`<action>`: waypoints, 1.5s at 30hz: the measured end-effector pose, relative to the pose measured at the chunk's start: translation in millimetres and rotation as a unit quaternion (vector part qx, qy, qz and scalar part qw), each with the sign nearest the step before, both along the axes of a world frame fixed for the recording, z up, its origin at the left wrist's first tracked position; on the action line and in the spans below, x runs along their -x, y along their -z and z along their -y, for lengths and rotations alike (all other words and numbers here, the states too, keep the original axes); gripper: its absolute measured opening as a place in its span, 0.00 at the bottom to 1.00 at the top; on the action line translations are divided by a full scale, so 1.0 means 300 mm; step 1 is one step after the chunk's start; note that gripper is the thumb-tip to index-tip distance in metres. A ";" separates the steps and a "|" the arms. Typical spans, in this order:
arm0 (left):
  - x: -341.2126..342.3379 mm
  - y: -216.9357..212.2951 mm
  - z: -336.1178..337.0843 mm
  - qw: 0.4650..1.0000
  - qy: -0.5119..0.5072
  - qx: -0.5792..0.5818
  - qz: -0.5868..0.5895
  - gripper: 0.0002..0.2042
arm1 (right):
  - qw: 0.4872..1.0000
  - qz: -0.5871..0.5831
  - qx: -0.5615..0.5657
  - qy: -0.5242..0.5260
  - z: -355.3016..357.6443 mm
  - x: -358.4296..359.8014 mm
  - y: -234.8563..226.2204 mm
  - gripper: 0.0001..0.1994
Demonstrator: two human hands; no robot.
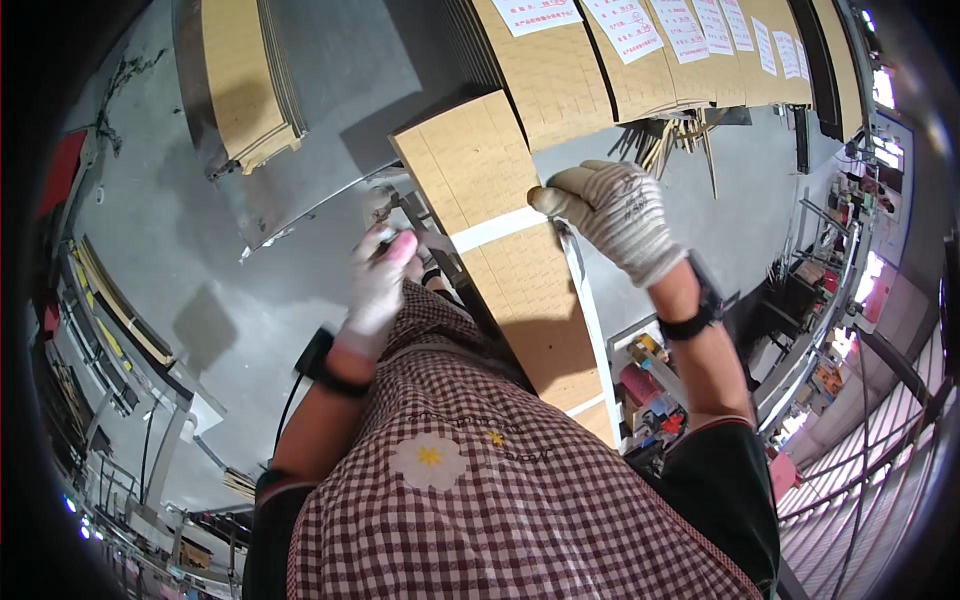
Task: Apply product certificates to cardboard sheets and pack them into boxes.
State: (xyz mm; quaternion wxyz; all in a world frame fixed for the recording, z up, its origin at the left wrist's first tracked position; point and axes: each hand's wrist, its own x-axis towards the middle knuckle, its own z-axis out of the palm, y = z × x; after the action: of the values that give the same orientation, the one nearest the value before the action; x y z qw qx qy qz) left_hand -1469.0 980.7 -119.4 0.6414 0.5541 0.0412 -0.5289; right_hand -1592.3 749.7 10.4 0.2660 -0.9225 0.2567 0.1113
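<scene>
A tall bundle of flat brown cardboard sheets (500, 210) stands against the person's apron. One white plastic strap (495, 229) is already around it, pinched by the gloved right hand (612, 215); the gloved left hand (380, 285) is closed on the strap's end. A lower band shows.

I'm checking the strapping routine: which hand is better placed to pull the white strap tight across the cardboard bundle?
Probably the right hand: its gloved fingers already pinch the white strap at the cardboard bundle edge. The left hand is beside the bundle, blurred, off the strap.
</scene>
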 end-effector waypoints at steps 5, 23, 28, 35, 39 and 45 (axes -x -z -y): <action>0.039 0.279 0.130 0.994 -0.038 0.072 -0.075 0.12 | 0.976 0.149 0.107 0.113 -0.224 0.029 -0.035 0.25; -0.098 0.145 -0.075 0.996 -0.016 0.038 0.081 0.14 | 0.959 0.136 0.168 0.183 -0.399 -0.051 0.097 0.35; 0.038 -0.257 0.142 0.955 0.019 0.120 0.269 0.12 | 0.969 0.162 0.007 0.188 -0.339 -0.050 0.025 0.32; -0.092 -0.269 0.240 0.662 0.193 0.185 0.701 0.16 | 0.970 0.163 -0.174 -0.045 -0.185 -0.078 -0.167 0.07; -0.107 -0.247 0.238 0.660 0.247 0.150 0.693 0.23 | 0.999 0.020 -0.029 -0.039 -0.027 -0.026 -0.166 0.08; -0.097 -0.285 0.277 0.643 0.298 0.161 0.687 0.26 | 0.982 -0.179 0.054 -0.012 -0.010 -0.006 0.185 0.13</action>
State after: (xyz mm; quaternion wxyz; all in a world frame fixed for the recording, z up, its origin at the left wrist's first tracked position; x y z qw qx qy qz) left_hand -1439.8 897.6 -33.9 0.3721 0.6288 -0.6645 -0.1566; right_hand -1590.4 752.7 -45.1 0.1643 -0.9034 0.2950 0.2642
